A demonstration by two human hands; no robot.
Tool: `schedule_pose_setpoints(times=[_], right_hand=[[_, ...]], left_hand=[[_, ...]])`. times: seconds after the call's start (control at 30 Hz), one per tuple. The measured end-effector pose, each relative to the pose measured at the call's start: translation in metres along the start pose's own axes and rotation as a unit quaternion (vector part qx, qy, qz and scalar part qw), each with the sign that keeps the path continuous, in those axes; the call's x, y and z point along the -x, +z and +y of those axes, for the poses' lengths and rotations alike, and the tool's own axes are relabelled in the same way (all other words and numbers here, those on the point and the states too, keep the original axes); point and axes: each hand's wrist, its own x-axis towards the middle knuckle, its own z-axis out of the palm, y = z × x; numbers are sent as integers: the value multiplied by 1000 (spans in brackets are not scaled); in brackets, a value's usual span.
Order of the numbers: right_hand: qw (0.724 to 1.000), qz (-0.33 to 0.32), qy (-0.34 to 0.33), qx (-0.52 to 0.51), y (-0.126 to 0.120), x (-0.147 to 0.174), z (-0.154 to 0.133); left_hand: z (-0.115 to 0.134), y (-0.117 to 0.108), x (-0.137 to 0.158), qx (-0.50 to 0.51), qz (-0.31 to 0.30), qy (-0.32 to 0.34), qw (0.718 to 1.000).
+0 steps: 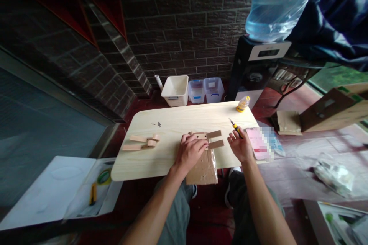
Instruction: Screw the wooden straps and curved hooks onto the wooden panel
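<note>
My right hand [240,145] grips a yellow and black screwdriver [237,128], its thin shaft pointing up and to the left above the table. My left hand [193,148] lies over a light wooden piece with dark holes [200,136], fingers bent around it; part of the piece is hidden under them. Two flat brown strips [215,134] stick out to the right of that piece. Under it, a sheet of cardboard [202,170] with shiny tape hangs over the near table edge. Farther left lie wooden strips with round ends [140,143].
On the pale wooden table [172,120] are small dark metal parts [159,124], a clear yellow-based container [243,104] and a pink-screened phone [255,143]. Behind stand a cream basket [174,91], clear bins [213,90] and a water dispenser [253,57]. An open white box [54,187] sits left.
</note>
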Motion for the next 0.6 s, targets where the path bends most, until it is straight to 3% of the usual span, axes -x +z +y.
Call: schedule_pose_setpoints(times=[0.6], right_hand=[[1000,11,-3,-12,5,-3,1]], left_hand=[[5,13,8,-37,14,-4,999]])
